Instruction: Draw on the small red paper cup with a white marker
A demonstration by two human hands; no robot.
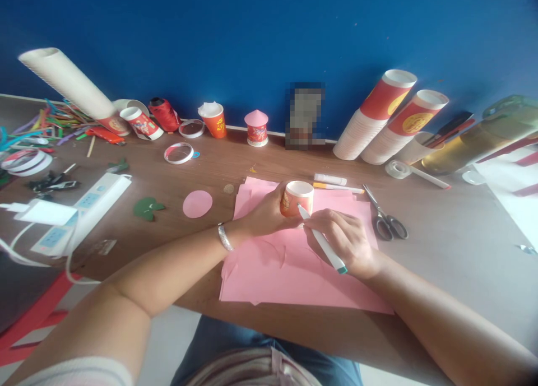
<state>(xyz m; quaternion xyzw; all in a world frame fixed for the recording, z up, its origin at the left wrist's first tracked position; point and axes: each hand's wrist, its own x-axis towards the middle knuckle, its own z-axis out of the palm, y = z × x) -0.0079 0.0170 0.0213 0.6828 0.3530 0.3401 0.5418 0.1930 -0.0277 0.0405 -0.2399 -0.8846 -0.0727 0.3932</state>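
Observation:
My left hand [271,209] is wrapped round the side of a red and white paper cup [297,198], which stands nearly upright over the pink paper sheets [269,268]. A white marker [325,245] with a green end is pinched in my right hand [347,237]. Its tip is at the front of the cup; whether it touches cannot be made out. Just beyond the cup lie a white pen cap or short marker [330,179] and an orange and white marker [338,188]. Scissors [384,218] with black handles rest to the right of my right hand.
Stacked paper cups [370,122] lean at the back right near a tape roll [398,169]. A cup with a pink cone roof [256,129] stands by the blue wall. On the left are a pink paper circle [197,204], green paper pieces [147,208] and a power strip [90,207].

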